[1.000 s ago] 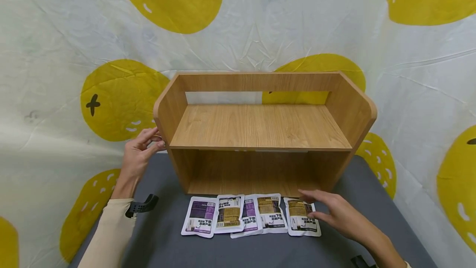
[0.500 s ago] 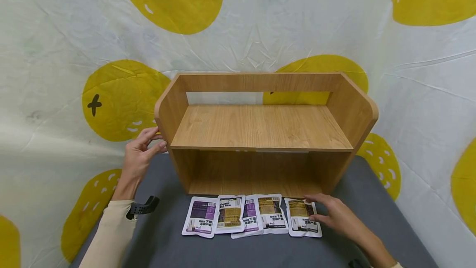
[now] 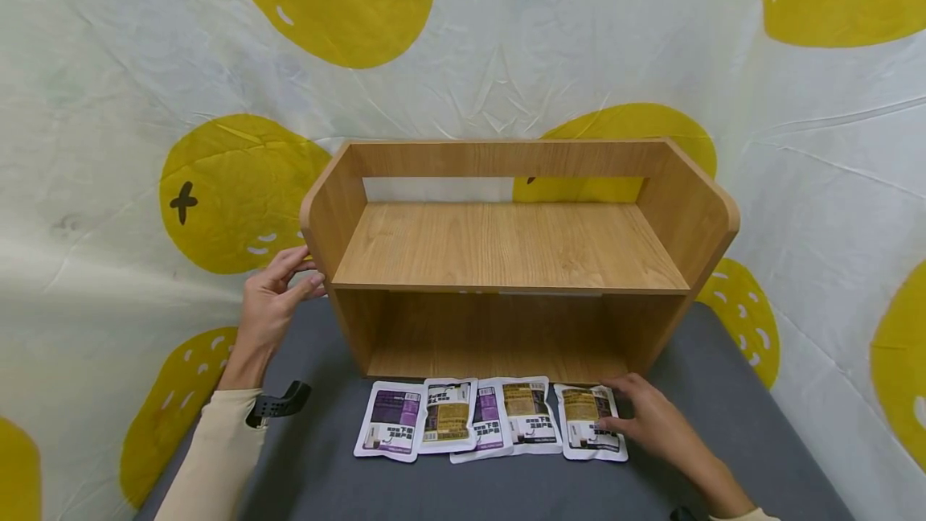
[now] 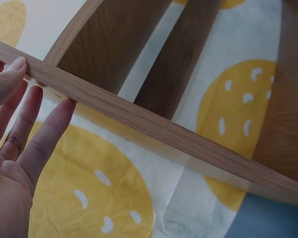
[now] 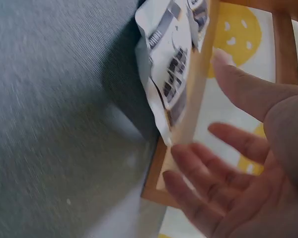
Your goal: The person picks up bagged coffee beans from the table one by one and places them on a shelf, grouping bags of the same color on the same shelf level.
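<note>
R-hand grip (image 3: 647, 418): thumb & fingers spread apart, nothing held. In head view, thumb tip overlaps RH side of rightmost brown-and-white pouch (image 3: 587, 428); fingertips by its upper RH corner. R wrist view puts thumb tip apart from pouch; fingertip contact can't be confirmed.

L-hand grip (image 3: 271, 300): fingers relaxed, nearly straight, at LH side panel (image 3: 329, 235) of 2-tier wooden shelf (image 3: 506, 244). Thumb on panel's front edge, fingertips at outer face.

Pouch loc.: on gray desk (image 3: 434, 497), RH end of row of 5, just in front of shelf's lower front edge; touching shelf or not, can't tell. Narrow gap to next brown-and-white pouch (image 3: 530, 416). That one overlaps middle purple-and-white pouch (image 3: 488, 428), which also sits partly under second-from-L brown pouch (image 3: 447, 416). Far-L purple-and-white pouch (image 3: 388, 432) adjoins it.

Edges/room: desk surface continues in front of row and R of end pouch, beyond R forearm. Shelf's lower bay (image 3: 492, 336) opens toward row; upper deck bounded by 2 side panels & rear rail (image 3: 506, 159). White sheet w/ yellow print (image 3: 579, 22) hangs behind.
</note>
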